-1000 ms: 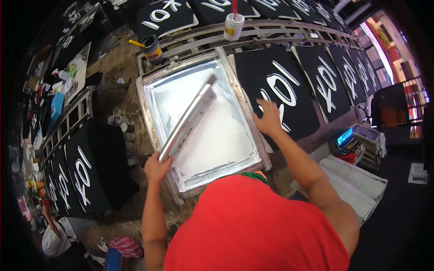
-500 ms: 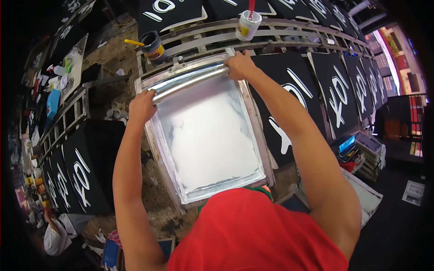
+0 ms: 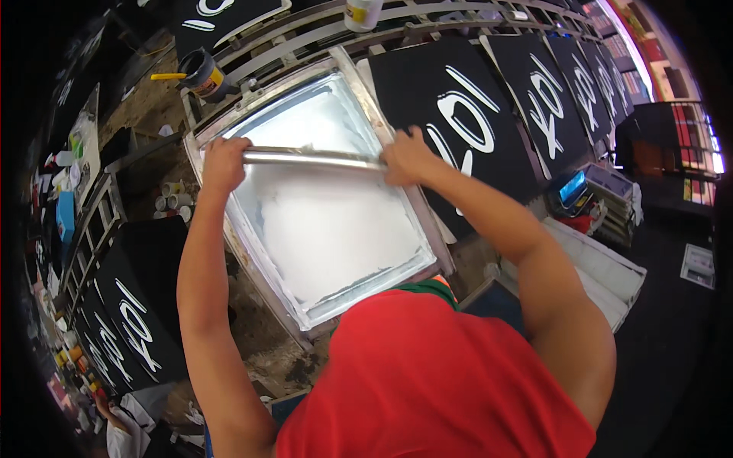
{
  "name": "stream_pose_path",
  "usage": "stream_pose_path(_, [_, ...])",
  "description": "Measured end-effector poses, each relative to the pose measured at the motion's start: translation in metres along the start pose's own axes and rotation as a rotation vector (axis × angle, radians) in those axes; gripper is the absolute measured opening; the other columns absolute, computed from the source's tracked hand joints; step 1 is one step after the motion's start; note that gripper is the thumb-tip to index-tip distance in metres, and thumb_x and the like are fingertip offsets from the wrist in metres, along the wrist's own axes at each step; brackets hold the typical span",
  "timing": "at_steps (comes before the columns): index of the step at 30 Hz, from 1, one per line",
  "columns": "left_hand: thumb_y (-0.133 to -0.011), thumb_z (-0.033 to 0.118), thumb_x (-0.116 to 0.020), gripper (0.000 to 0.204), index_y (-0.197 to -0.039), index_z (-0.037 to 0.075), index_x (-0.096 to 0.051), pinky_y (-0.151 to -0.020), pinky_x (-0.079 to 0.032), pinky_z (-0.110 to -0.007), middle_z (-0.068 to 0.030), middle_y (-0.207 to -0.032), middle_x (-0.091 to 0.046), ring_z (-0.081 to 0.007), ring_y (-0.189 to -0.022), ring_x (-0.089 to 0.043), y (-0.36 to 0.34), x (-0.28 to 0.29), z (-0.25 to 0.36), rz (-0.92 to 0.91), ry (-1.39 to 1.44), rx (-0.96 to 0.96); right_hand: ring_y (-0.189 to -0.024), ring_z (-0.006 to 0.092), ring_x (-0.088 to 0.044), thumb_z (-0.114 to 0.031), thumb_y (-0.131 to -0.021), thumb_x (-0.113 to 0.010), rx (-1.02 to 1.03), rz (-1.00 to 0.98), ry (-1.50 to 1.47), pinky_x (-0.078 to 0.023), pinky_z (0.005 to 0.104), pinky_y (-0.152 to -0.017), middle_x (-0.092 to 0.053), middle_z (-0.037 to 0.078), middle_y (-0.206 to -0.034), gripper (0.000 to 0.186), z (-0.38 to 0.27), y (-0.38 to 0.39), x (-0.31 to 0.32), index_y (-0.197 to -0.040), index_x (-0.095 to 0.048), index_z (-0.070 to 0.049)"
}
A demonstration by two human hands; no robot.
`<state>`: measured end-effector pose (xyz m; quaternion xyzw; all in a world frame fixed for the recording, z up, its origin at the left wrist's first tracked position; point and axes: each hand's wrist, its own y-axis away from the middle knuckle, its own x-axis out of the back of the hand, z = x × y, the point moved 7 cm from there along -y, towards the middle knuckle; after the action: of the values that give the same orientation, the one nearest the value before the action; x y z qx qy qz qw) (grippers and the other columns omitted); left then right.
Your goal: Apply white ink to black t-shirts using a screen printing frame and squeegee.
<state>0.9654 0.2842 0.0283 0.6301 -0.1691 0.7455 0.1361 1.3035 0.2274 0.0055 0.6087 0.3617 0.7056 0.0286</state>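
A long silvery squeegee (image 3: 317,158) lies across the screen-printing frame (image 3: 263,271), with white ink on the mesh around it. My left hand (image 3: 224,164) is closed around the squeegee's left end, and my right hand (image 3: 406,158) grips its right end. The bar sits across the upper half of the mesh and tilts slightly down to the right. Its lower edge, against the mesh, is hidden from this angle. Beyond it, toward the far end, the mesh (image 3: 305,114) shows a white patch with a grey border.
Black printed panels (image 3: 458,114) with white lettering lie along the rack to the right. A dark ink tub (image 3: 203,76) with a yellow handle and a white tub (image 3: 363,14) stand past the far edge. More black panels (image 3: 134,313) lie at left; a crate (image 3: 603,267) sits lower right.
Both hands have drawn the squeegee from the frame's far end toward me, uncovering the mesh behind it. The whole view has shifted and turned somewhat.
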Motion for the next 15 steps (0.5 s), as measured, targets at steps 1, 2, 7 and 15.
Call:
stream_pose_path(1, [-0.078,-0.002,-0.061,0.029,-0.1,0.013,-0.072,-0.095,-0.044,-0.048,-0.0055,-0.102,-0.073,-0.0328,-0.1,-0.062,-0.004,-0.004,0.015,0.0,0.001,-0.011,-0.119,0.0358,-0.057,-0.035,-0.073,-0.067,-0.031,-0.026,-0.021,-0.029,0.0654,-0.11,-0.072,0.018,-0.104,0.04,-0.006,0.025,-0.018,-0.101,-0.077,-0.007])
stream_pose_path(2, [-0.077,-0.001,-0.062,0.026,-0.097,0.013,-0.072,-0.094,-0.045,-0.047,-0.0049,-0.1,-0.072,-0.0321,-0.098,-0.061,-0.005,-0.011,0.032,0.024,0.025,-0.11,-0.119,0.0377,-0.057,-0.035,-0.075,-0.066,-0.041,-0.085,-0.104,-0.027,0.0668,-0.11,-0.072,0.02,-0.105,0.043,-0.014,0.051,-0.031,-0.103,-0.077,-0.004])
stream_pose_path(7, [-0.079,0.004,-0.064,0.016,-0.091,0.012,-0.071,-0.098,-0.047,-0.042,-0.0035,-0.099,-0.071,-0.0283,-0.101,-0.061,-0.033,-0.025,0.144,0.031,0.158,-0.434,-0.117,0.0382,-0.058,-0.044,-0.075,-0.07,-0.187,-0.079,-0.316,-0.026,0.0663,-0.11,-0.072,0.02,-0.103,0.051,-0.04,0.159,-0.11,-0.101,-0.077,-0.001])
stream_pose_path(15, [-0.086,0.007,-0.062,0.019,-0.103,0.012,-0.069,-0.11,-0.04,-0.042,-0.0029,-0.114,-0.069,-0.0258,-0.115,-0.058,-0.054,-0.053,0.215,0.046,0.162,-0.615,-0.116,0.0371,-0.056,-0.051,-0.073,-0.075,-0.392,0.017,-0.432,-0.025,0.0618,-0.11,-0.073,0.02,-0.106,0.06,-0.067,0.211,-0.132,-0.104,-0.076,0.0])
